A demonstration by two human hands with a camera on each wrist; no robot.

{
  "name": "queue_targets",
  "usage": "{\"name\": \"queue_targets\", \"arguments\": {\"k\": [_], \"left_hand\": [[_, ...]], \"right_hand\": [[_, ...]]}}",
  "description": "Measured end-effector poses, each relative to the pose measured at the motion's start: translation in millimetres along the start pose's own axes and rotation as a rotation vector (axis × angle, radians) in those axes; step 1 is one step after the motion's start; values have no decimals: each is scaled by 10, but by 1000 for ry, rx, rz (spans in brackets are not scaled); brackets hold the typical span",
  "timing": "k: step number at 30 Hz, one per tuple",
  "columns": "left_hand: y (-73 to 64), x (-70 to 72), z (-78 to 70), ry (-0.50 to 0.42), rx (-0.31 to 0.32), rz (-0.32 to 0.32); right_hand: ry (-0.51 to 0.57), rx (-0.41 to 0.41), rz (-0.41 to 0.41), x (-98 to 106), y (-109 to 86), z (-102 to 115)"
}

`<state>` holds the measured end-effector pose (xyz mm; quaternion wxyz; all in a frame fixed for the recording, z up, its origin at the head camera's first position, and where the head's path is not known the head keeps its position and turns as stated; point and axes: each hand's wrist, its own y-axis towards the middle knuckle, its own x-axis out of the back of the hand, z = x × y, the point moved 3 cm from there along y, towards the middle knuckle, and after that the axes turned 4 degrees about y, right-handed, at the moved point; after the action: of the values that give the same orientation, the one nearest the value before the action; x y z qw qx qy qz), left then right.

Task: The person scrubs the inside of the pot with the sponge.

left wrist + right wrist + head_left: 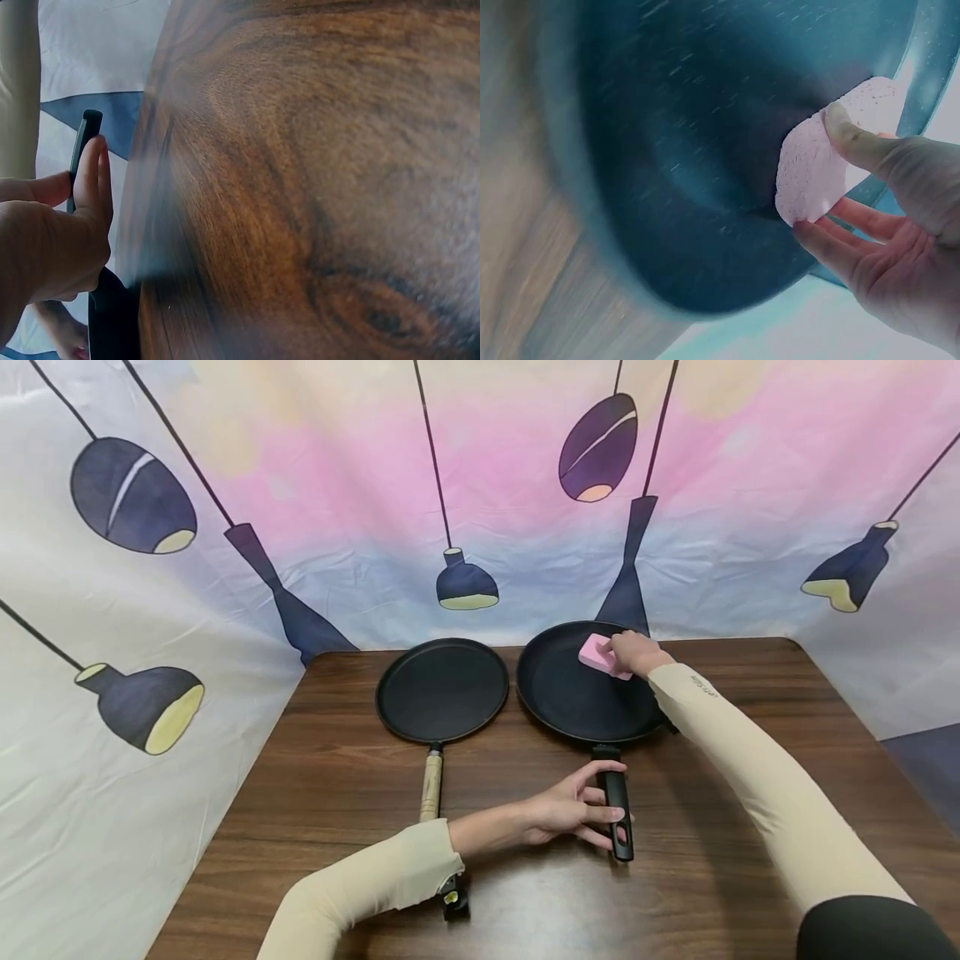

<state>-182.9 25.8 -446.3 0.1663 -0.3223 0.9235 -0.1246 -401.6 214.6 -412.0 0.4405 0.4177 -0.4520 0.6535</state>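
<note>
A black frying pan point(562, 693) is on the right side of the wooden table. My left hand point(566, 806) grips its black handle point(618, 802), thumb on one side and fingers on the other; the left wrist view shows the same hold on the handle point(79, 150). Inside the pan, my right hand point(636, 653) pinches a pink sponge point(595, 653) against the far right part of the surface. In the right wrist view the thumb lies over the sponge point(810, 161), with fingertips along its lower edge.
Left of the frying pan lies a flat black pan point(442, 689) with a light wooden handle point(431, 785), partly covered by my left sleeve. The wooden table point(337, 735) ends at a cloth backdrop point(360, 485) printed with lamps.
</note>
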Motion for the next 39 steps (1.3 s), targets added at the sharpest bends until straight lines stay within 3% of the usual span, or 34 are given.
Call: {"name": "queue_targets", "arguments": {"k": [9,16,27,35,39], "left_hand": [[-38,65,8,-8,11,2],[-48,108,7,-8,13,2],[7,111,4,-8,30,6],[7,81,0,-10,43,18],[20,55,7,-11,46,30]], "right_hand": [[-44,88,86,-24,-304,32],[-27,237,127,-55,-551,86],[-147,519,47,-216,-801,414],[-187,518,-21,-306,-647,652],[-195,457,-11,-290,-503,729]]}}
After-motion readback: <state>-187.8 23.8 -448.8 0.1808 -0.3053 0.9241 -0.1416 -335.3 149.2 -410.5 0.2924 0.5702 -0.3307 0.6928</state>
